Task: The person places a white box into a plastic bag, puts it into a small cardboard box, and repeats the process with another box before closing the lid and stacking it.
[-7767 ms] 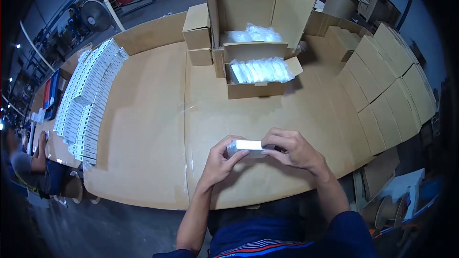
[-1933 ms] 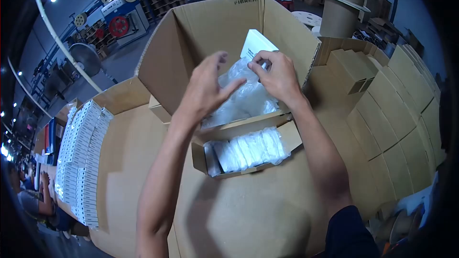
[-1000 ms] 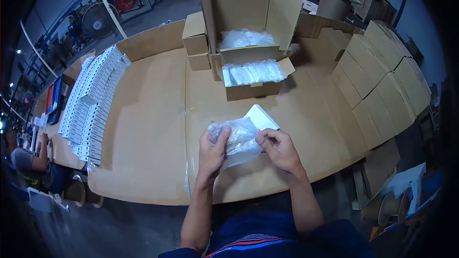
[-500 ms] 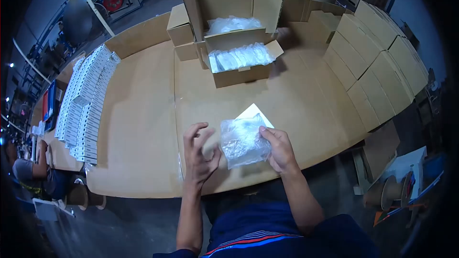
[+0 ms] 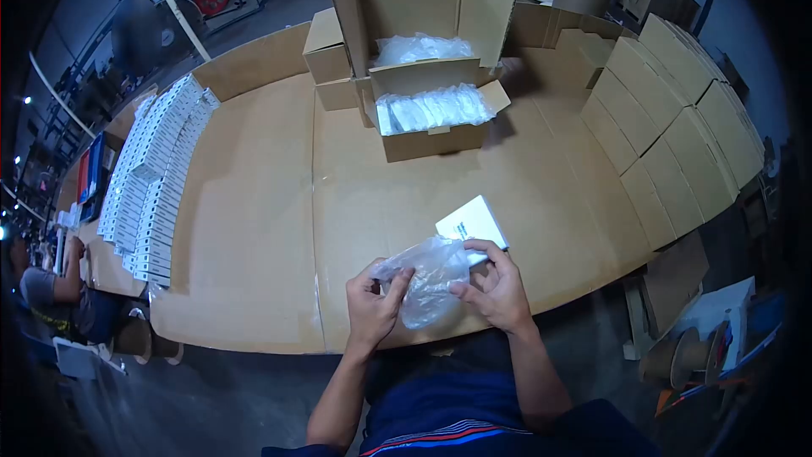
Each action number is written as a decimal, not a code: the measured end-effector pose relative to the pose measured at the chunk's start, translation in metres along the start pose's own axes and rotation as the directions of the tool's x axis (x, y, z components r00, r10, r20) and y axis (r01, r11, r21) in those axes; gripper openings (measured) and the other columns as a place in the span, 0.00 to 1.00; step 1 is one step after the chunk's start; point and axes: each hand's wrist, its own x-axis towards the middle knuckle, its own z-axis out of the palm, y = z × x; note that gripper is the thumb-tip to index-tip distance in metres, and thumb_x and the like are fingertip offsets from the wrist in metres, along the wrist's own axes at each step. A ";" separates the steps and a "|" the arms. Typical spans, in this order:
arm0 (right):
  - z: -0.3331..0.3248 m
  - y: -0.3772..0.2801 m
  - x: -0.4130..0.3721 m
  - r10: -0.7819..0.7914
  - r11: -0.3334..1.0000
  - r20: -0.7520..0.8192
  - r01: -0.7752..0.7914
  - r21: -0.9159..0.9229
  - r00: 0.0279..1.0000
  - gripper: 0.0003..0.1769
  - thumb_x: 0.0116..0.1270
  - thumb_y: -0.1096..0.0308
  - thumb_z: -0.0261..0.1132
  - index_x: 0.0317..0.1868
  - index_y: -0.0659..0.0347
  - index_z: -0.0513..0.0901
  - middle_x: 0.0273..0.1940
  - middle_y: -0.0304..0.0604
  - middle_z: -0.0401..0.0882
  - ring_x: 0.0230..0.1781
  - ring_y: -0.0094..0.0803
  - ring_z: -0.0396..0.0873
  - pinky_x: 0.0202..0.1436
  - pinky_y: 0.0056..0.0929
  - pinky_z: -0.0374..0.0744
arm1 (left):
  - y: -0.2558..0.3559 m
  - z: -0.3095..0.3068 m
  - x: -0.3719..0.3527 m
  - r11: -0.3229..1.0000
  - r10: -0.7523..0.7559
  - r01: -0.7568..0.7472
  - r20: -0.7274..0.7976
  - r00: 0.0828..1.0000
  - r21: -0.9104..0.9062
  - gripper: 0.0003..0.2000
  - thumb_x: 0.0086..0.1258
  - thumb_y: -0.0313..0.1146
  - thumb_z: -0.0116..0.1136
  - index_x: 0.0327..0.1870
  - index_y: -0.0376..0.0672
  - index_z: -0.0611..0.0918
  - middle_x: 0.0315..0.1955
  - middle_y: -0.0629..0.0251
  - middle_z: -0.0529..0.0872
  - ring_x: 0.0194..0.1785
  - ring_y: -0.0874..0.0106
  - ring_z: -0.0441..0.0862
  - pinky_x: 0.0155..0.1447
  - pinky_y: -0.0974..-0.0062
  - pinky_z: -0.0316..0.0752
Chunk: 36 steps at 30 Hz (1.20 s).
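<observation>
A clear plastic bag (image 5: pixel 434 279) is stretched between my two hands above the table's near edge. My left hand (image 5: pixel 375 305) pinches its upper left corner between thumb and fingers. On the opposite side, my right hand (image 5: pixel 497 292) grips the bag's right edge, thumb toward me. Just behind the right fingers lies a small flat white box (image 5: pixel 475 222) with dark print, its lower part covered by the bag and hand. Farther back, an open cardboard carton (image 5: pixel 433 145) holds a row of clear plastic-wrapped packs (image 5: pixel 436 108).
Behind that carton stands a larger open box (image 5: pixel 406 0) with more clear plastic. Stacked brown cartons (image 5: pixel 660 118) line the right side. Rows of small white boxes (image 5: pixel 152 178) line the left edge of the cardboard-covered table (image 5: pixel 245 228). A person (image 5: pixel 59 288) sits at far left.
My left hand has moved in from open beside the bag and taken hold of its corner. The bag has come nearer to me and crumpled, showing more of the white box.
</observation>
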 end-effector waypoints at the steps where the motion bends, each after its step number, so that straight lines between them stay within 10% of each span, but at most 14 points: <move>1: 0.001 0.001 0.000 -0.001 1.000 -0.010 0.001 -0.008 1.000 0.31 0.63 0.70 0.81 0.62 0.71 0.77 0.52 0.47 0.78 0.56 0.30 0.83 0.58 0.30 0.86 | -0.001 0.001 -0.001 1.000 0.006 -0.006 0.025 1.000 0.024 0.05 0.74 0.25 0.67 0.37 0.33 0.87 0.22 0.70 0.84 0.26 0.84 0.77 0.30 0.80 0.69; 9: 0.005 0.015 -0.004 -0.048 0.975 -0.114 0.022 -0.222 0.992 0.14 0.76 0.66 0.71 0.37 0.72 0.87 0.38 0.40 0.78 0.37 0.22 0.81 0.41 0.23 0.80 | -0.008 -0.009 0.007 0.993 0.027 -0.002 -0.217 0.976 0.114 0.06 0.75 0.28 0.67 0.42 0.34 0.84 0.25 0.67 0.83 0.28 0.79 0.78 0.36 0.78 0.72; 13: 0.011 0.021 -0.005 -0.114 0.936 -0.200 0.038 -0.349 0.973 0.16 0.75 0.62 0.72 0.33 0.68 0.88 0.35 0.43 0.79 0.32 0.24 0.80 0.37 0.25 0.77 | 0.009 -0.016 0.006 0.511 0.705 -0.524 0.016 0.709 0.682 0.15 0.64 0.27 0.74 0.51 0.40 0.84 0.40 0.60 0.83 0.46 0.64 0.81 0.51 0.68 0.77; 18: 0.018 0.014 -0.008 -0.136 0.899 -0.191 0.040 -0.437 0.972 0.12 0.71 0.64 0.75 0.34 0.66 0.89 0.35 0.50 0.82 0.32 0.32 0.81 0.37 0.29 0.78 | 0.032 0.003 0.010 0.374 0.625 -0.632 0.319 0.712 0.678 0.16 0.59 0.26 0.76 0.49 0.43 0.86 0.48 0.65 0.85 0.51 0.63 0.83 0.56 0.64 0.75; 31: 0.014 -0.011 -0.010 -0.174 0.774 -0.022 0.123 -0.622 0.984 0.09 0.63 0.66 0.79 0.39 0.63 0.90 0.41 0.51 0.84 0.43 0.43 0.85 0.47 0.37 0.82 | 0.017 -0.001 0.016 0.687 0.364 -0.483 0.318 0.875 0.542 0.08 0.70 0.22 0.63 0.46 0.35 0.78 0.38 0.54 0.84 0.44 0.55 0.82 0.49 0.61 0.75; 36: 0.011 -0.016 -0.011 -0.174 0.696 0.061 0.166 -0.699 0.983 0.10 0.63 0.68 0.78 0.40 0.64 0.90 0.48 0.54 0.83 0.45 0.44 0.85 0.47 0.38 0.83 | 0.030 -0.008 0.024 0.821 0.209 -0.380 0.394 0.895 0.426 0.05 0.83 0.28 0.48 0.47 0.35 0.71 0.19 0.55 0.77 0.21 0.58 0.77 0.31 0.61 0.70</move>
